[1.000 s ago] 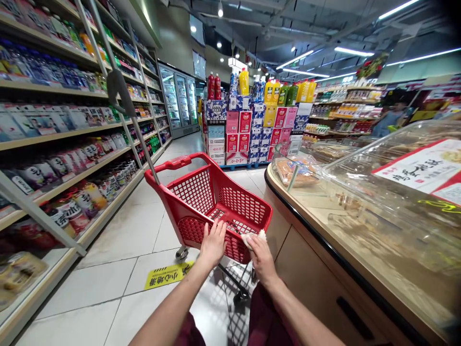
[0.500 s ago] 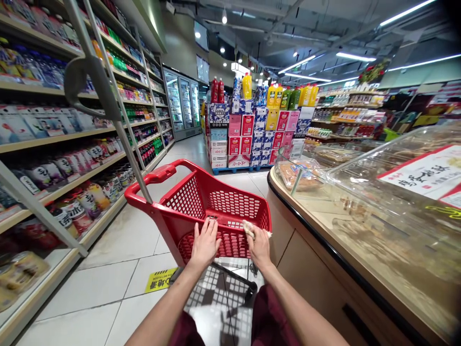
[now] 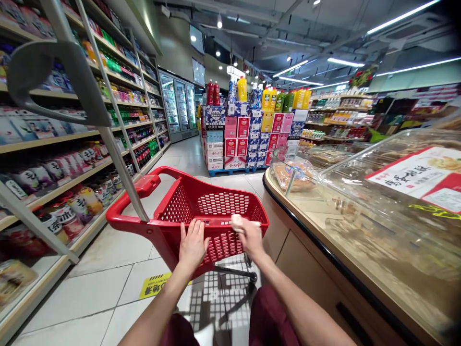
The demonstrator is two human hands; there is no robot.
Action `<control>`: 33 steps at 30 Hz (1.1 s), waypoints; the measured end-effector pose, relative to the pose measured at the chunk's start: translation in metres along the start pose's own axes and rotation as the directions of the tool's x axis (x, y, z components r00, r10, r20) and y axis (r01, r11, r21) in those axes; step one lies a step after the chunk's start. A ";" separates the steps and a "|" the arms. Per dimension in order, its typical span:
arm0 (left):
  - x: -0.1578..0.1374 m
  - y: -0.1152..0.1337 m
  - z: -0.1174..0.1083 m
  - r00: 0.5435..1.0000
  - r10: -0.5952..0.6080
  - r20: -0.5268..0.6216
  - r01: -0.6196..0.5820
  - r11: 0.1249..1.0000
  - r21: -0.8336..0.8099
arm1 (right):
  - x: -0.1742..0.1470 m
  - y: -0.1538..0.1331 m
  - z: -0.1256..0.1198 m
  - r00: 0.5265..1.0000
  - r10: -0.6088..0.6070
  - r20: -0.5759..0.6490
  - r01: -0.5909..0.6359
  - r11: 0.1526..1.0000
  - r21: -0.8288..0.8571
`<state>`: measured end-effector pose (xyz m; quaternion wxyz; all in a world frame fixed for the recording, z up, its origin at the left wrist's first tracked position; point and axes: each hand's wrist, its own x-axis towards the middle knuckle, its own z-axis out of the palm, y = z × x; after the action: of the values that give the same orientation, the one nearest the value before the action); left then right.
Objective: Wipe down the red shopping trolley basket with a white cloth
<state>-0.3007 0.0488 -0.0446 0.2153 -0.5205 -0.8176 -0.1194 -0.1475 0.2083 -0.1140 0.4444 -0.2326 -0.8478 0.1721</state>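
A red plastic shopping cart (image 3: 169,235) with perforated walls stands side-on in front of me. My left hand (image 3: 193,242) rests flat against its near side, fingers stretched up to the top rim. Over that same rim, farther right, my right hand (image 3: 251,236) is closed round a pale cloth (image 3: 237,223); part of the cloth sticks out past the fingers. A grey pole with a looped grey grip (image 3: 61,81) rises from the cart's handle end at the left.
Drink shelves (image 3: 72,182) line the left side. A wooden counter (image 3: 298,259) with clear-covered food stands close at the right. Stacked drink cartons (image 3: 237,139) stand on a blue pallet ahead. A yellow floor sticker (image 3: 154,285) lies below the cart.
My right hand and the cloth have slid left along the rim. The cart's handle end and grey pole have swung left and nearer. My left hand has shifted slightly left and down.
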 end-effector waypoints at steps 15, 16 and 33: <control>-0.006 0.010 0.003 1.000 0.003 -0.028 -0.003 1.000 0.010 | 0.024 -0.008 0.002 0.990 -0.036 0.138 0.028 0.998 0.056; -0.007 0.010 0.003 1.000 0.008 -0.030 -0.008 1.000 0.015 | 0.025 -0.006 -0.001 0.989 -0.036 0.142 0.027 0.998 0.059; -0.010 0.006 0.001 1.000 -0.018 -0.004 0.018 0.998 0.059 | 0.024 0.018 -0.021 0.971 0.233 -0.051 -0.234 0.972 -0.032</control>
<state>-0.2922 0.0433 -0.0503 0.2308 -0.5064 -0.8251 -0.0979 -0.1378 0.2382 -0.0958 0.4365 -0.3430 -0.8069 0.2016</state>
